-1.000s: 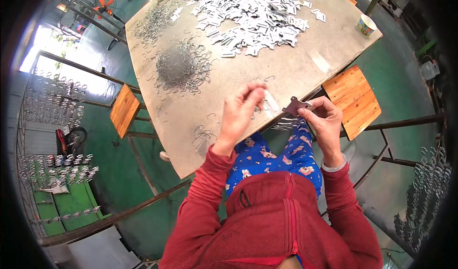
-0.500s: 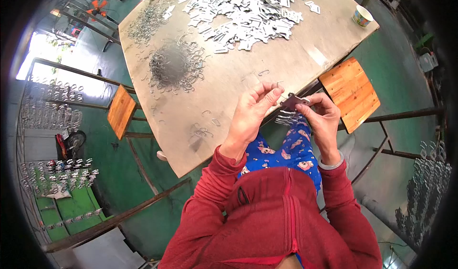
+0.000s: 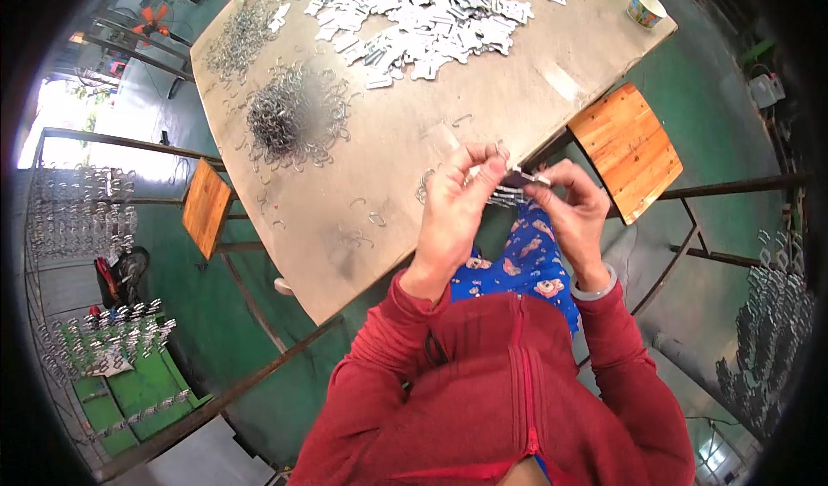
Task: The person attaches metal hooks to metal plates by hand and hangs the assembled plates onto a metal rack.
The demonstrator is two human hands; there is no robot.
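Over the table's near edge, my left hand (image 3: 457, 210) is closed, thumb and index finger pinching a small wire hook (image 3: 502, 148) that barely shows between the fingertips. Just to its right, my right hand (image 3: 571, 220) is closed on the end of a flat metal plate (image 3: 521, 178). The plate is seen nearly edge-on, its left end close by the left fingers; whether hook and plate touch I cannot tell. Several thin shiny metal pieces (image 3: 504, 198) show under the plate, partly hidden by the hands.
On the table (image 3: 397, 150) lie a big heap of metal plates (image 3: 423, 20), a dark pile of wire hooks (image 3: 280, 119) and scattered loose hooks (image 3: 355, 236). A paper cup (image 3: 645, 9) stands at the far right corner. Wooden stools (image 3: 628, 154) flank the table; metal parts hang on racks (image 3: 82, 214).
The plate has turned from showing its flat face to nearly edge-on, and its left end is nearer the left fingers. The whole view has shifted slightly.
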